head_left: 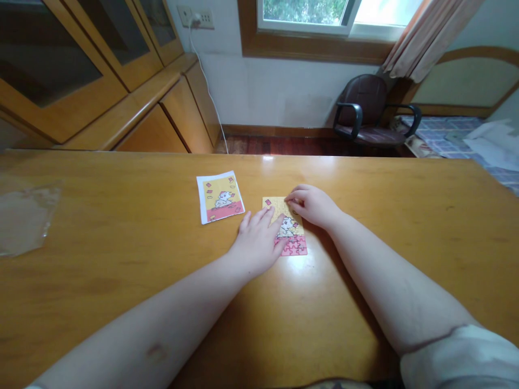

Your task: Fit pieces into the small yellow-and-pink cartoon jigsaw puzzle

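On the table (121, 227), left hand (257, 243) flat across the puzzle (294, 246), right hand (312, 206) pinching its top edge.

This is a room in a home, a bedroom or study: a wooden worktop (121, 227) stands near glass-door cabinets (81, 59), a curtained window (324, 16), an office chair (365, 113) and a bed (466, 140) with a headboard.

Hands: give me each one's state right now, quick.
Left hand: open, flat on the puzzle.
Right hand: fingers curled at the puzzle's top edge; grip cannot be told.
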`<state>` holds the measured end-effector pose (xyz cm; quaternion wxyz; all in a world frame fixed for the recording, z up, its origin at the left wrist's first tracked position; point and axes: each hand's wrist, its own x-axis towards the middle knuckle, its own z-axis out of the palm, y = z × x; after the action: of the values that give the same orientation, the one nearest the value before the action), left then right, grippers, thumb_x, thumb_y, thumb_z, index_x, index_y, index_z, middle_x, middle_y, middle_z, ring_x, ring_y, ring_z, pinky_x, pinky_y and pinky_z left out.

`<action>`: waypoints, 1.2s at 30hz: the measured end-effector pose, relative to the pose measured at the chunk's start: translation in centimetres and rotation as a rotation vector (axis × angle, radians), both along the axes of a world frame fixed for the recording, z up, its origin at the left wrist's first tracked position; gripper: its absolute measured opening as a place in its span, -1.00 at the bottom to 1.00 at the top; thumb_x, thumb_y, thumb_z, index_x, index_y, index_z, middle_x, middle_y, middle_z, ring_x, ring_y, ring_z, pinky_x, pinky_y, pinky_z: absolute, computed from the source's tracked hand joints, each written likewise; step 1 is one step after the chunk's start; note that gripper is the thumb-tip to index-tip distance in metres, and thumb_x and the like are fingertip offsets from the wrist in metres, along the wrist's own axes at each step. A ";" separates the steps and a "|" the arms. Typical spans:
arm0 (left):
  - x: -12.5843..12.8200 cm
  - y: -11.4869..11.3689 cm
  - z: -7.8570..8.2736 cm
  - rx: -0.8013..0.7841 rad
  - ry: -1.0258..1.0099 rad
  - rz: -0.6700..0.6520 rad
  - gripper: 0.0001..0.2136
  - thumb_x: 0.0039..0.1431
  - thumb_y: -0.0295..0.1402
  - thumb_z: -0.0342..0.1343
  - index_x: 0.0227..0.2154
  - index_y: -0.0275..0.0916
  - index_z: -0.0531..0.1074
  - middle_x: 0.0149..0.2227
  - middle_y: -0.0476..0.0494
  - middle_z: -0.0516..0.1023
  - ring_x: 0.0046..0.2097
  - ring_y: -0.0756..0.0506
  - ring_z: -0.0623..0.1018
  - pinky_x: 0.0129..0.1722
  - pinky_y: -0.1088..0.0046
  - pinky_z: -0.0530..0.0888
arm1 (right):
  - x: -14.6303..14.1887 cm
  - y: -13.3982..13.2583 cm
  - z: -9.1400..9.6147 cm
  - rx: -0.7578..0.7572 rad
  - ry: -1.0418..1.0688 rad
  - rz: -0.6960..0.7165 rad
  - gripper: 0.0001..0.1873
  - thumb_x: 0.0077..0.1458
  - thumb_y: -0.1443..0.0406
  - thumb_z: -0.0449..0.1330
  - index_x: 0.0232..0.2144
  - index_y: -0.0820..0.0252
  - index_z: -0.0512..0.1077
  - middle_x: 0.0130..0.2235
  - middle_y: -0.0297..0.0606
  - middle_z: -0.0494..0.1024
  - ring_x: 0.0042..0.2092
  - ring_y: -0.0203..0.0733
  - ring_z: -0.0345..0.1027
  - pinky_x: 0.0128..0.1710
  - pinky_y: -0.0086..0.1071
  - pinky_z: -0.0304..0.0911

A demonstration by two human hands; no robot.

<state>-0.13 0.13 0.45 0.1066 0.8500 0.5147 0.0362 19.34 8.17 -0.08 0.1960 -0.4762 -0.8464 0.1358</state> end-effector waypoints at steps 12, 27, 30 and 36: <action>-0.4 0.6 0.3 0.190 -0.058 0.134 -0.48 0.26 -0.20 -0.07 0.22 -0.32 0.20 0.30 -0.34 0.18 0.32 -0.30 0.15 0.28 -0.03 0.07 | -0.4 -2.0 5.2 0.170 0.231 -0.030 -0.67 0.17 0.22 0.15 -0.01 0.12 0.42 0.06 -0.14 0.46 0.11 -0.07 0.32 0.14 -0.07 0.22; -3.8 -3.0 -0.6 0.016 0.132 0.131 -0.18 0.19 0.00 -0.05 0.32 -0.51 -0.10 0.38 -0.49 -0.25 0.39 -0.33 -0.21 0.32 0.00 -0.16 | 3.0 -9.8 -1.4 -0.096 -0.239 -0.149 0.04 0.07 -0.23 -0.01 0.34 0.36 -0.08 0.37 0.03 -0.07 0.38 0.07 -0.23 0.35 -0.01 -0.22; -4.5 -3.6 -1.4 0.023 0.132 0.125 -0.19 0.20 0.03 -0.11 0.32 -0.49 -0.09 0.38 -0.45 -0.22 0.39 -0.31 -0.17 0.33 -0.01 -0.17 | 2.8 -9.8 -1.6 -0.068 -0.316 -0.162 0.06 0.06 -0.27 -0.09 0.34 0.35 -0.08 0.37 0.00 -0.08 0.38 0.08 -0.25 0.34 0.00 -0.25; -4.4 -3.5 -1.8 0.034 0.117 0.108 -0.23 0.22 0.04 -0.16 0.32 -0.46 -0.03 0.37 -0.39 -0.07 0.38 -0.26 -0.04 0.34 0.09 -0.07 | 2.7 -9.7 -1.6 -0.055 -0.387 -0.129 0.15 -0.01 -0.34 -0.13 0.34 0.40 -0.06 0.37 0.01 -0.09 0.38 0.11 -0.27 0.33 0.02 -0.27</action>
<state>-4.52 -3.37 -1.31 0.0596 0.8232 0.5646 0.0009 22.06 -1.54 -1.70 0.0249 -0.5517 -0.8321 0.0522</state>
